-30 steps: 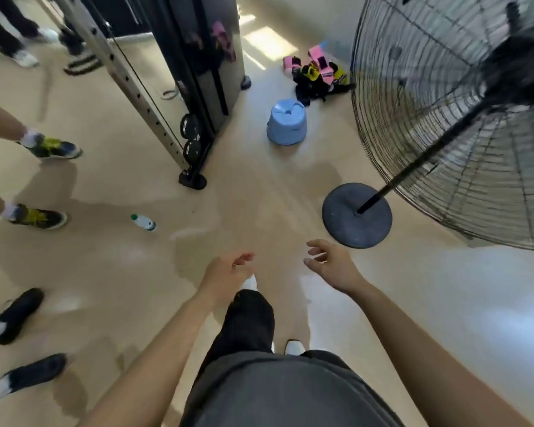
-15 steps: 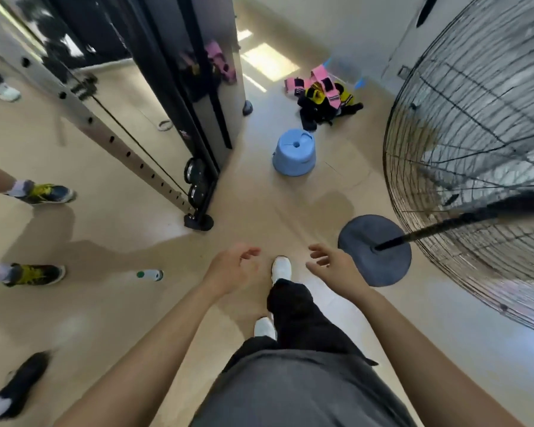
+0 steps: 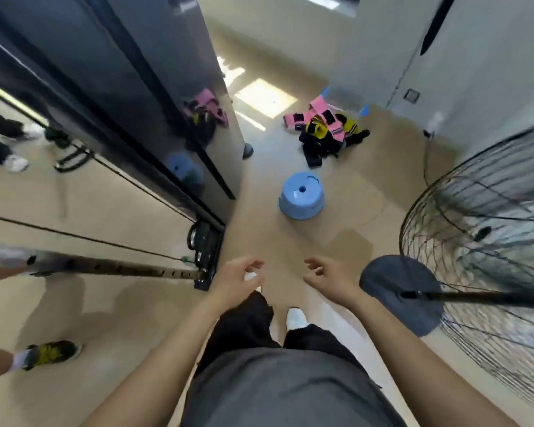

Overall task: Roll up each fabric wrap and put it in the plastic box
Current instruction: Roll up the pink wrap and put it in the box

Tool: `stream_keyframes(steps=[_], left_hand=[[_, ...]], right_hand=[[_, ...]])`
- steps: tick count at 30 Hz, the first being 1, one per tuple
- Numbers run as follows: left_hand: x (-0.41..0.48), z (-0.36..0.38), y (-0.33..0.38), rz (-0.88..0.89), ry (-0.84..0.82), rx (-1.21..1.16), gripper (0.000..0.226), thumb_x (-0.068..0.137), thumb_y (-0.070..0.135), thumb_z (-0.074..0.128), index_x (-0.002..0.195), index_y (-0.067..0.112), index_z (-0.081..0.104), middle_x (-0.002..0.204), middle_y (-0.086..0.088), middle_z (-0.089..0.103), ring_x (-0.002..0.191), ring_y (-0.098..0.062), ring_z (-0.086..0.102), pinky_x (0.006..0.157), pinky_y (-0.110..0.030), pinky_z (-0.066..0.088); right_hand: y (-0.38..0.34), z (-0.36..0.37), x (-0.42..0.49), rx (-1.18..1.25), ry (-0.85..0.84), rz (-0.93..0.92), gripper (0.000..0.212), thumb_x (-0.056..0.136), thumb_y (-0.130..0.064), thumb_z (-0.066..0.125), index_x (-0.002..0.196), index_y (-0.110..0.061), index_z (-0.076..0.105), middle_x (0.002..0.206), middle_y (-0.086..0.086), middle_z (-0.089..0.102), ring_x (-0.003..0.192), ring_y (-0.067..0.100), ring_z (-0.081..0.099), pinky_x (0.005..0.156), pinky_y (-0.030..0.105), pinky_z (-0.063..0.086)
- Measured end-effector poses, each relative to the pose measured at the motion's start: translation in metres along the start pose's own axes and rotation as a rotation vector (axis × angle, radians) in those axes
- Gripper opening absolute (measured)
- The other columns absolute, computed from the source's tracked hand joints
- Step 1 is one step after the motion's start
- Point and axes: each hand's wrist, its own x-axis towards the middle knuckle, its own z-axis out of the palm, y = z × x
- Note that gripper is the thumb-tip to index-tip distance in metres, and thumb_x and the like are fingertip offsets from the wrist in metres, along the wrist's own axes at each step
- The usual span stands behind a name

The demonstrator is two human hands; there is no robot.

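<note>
Fabric wraps (image 3: 324,131) lie in a tangled pink, yellow and black heap on the floor (image 3: 269,241) by the far wall, well apart from both hands; the plastic box cannot be made out for sure, perhaps hidden behind the heap. Left hand (image 3: 235,282) and right hand (image 3: 330,280) hang in front of the body, empty, fingers loosely curled and a little spread, touching nothing. Step in hand, as I judge: walk up to the heap. Best done by skirting the blue stool (image 3: 301,195) rather than stepping over it, then crouching and drawing out one wrap by its end so the others do not drag along. Lane is narrow: dark weight machine (image 3: 154,118) hard on the left, fan base (image 3: 404,291) and fan cage (image 3: 481,229) close on the right; open floor runs straight ahead between them
</note>
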Motion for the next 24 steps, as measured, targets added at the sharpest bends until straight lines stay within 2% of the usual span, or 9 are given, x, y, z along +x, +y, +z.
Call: stream_keyframes(steps=[4, 7, 9, 10, 13, 15, 18, 22, 24], left_hand=[[0.075, -0.034, 0.009, 0.02, -0.04, 0.008, 0.031, 0.091, 0.027, 0.073, 0.122, 0.029, 0.071, 0.112, 0.016, 0.071, 0.103, -0.002, 0.064, 0.092, -0.025, 0.05], [0.142, -0.06, 0.017, 0.063, -0.092, 0.002, 0.029, 0.093, 0.023, 0.071, 0.122, 0.024, 0.071, 0.112, 0.014, 0.07, 0.102, -0.002, 0.063, 0.084, -0.005, 0.043], [0.189, -0.078, 0.021, 0.07, -0.13, 0.019, 0.032, 0.093, 0.023, 0.071, 0.124, 0.021, 0.071, 0.115, 0.012, 0.07, 0.102, -0.003, 0.062, 0.08, 0.0, 0.04], [0.212, -0.088, 0.025, 0.083, -0.152, 0.047, 0.034, 0.092, 0.026, 0.071, 0.126, 0.024, 0.07, 0.117, 0.014, 0.07, 0.103, -0.001, 0.062, 0.082, -0.002, 0.04], [0.277, -0.12, 0.044, 0.139, -0.221, 0.137, 0.035, 0.092, 0.036, 0.068, 0.126, 0.034, 0.067, 0.118, 0.021, 0.068, 0.104, 0.005, 0.061, 0.09, -0.021, 0.049], [0.317, -0.14, 0.065, 0.176, -0.27, 0.166, 0.034, 0.093, 0.032, 0.067, 0.127, 0.032, 0.067, 0.12, 0.019, 0.067, 0.105, 0.003, 0.059, 0.091, -0.023, 0.047], [0.375, -0.159, 0.099, 0.248, -0.303, 0.241, 0.035, 0.094, 0.031, 0.067, 0.129, 0.03, 0.067, 0.122, 0.018, 0.066, 0.106, 0.0, 0.058, 0.09, -0.022, 0.043], [0.448, -0.161, 0.148, 0.321, -0.383, 0.363, 0.037, 0.095, 0.04, 0.064, 0.132, 0.034, 0.064, 0.125, 0.021, 0.065, 0.108, 0.0, 0.059, 0.091, -0.027, 0.049], [0.479, -0.156, 0.174, 0.344, -0.417, 0.412, 0.038, 0.095, 0.041, 0.064, 0.133, 0.033, 0.063, 0.127, 0.019, 0.066, 0.111, -0.004, 0.061, 0.094, -0.031, 0.052]], right_hand=[[-0.023, -0.031, 0.064, -0.006, 0.033, 0.046, 0.043, 0.09, -0.017, 0.071, 0.132, -0.011, 0.061, 0.119, 0.008, 0.065, 0.103, 0.021, 0.061, 0.085, 0.022, 0.043], [-0.047, -0.056, 0.117, 0.008, 0.056, 0.075, 0.045, 0.092, -0.016, 0.07, 0.135, -0.009, 0.059, 0.123, 0.009, 0.063, 0.102, 0.015, 0.057, 0.084, 0.019, 0.039], [-0.063, -0.073, 0.149, 0.011, 0.067, 0.096, 0.045, 0.093, -0.016, 0.068, 0.136, -0.009, 0.058, 0.126, 0.008, 0.062, 0.101, 0.012, 0.054, 0.082, 0.016, 0.038], [-0.07, -0.082, 0.163, 0.013, 0.079, 0.112, 0.044, 0.093, -0.017, 0.068, 0.136, -0.01, 0.058, 0.126, 0.007, 0.063, 0.101, 0.011, 0.055, 0.079, 0.014, 0.039], [-0.09, -0.113, 0.203, 0.025, 0.131, 0.171, 0.043, 0.093, -0.022, 0.068, 0.134, -0.015, 0.059, 0.124, 0.004, 0.064, 0.099, 0.012, 0.056, 0.064, -0.001, 0.038], [-0.098, -0.134, 0.225, 0.064, 0.153, 0.226, 0.045, 0.093, -0.02, 0.067, 0.137, -0.014, 0.058, 0.126, 0.005, 0.063, 0.1, 0.013, 0.054, 0.061, -0.004, 0.037], [-0.105, -0.168, 0.253, 0.124, 0.189, 0.292, 0.047, 0.092, -0.019, 0.068, 0.137, -0.015, 0.058, 0.12, 0.001, 0.062, 0.1, 0.013, 0.055, 0.061, 0.0, 0.039], [-0.104, -0.218, 0.294, 0.164, 0.268, 0.295, 0.042, 0.086, -0.023, 0.073, 0.127, -0.021, 0.065, 0.112, -0.004, 0.066, 0.103, 0.017, 0.064, 0.084, 0.023, 0.046], [-0.101, -0.246, 0.32, 0.139, 0.27, 0.283, 0.044, 0.085, -0.024, 0.073, 0.129, -0.021, 0.065, 0.117, -0.002, 0.067, 0.105, 0.018, 0.064, 0.087, 0.025, 0.045]])
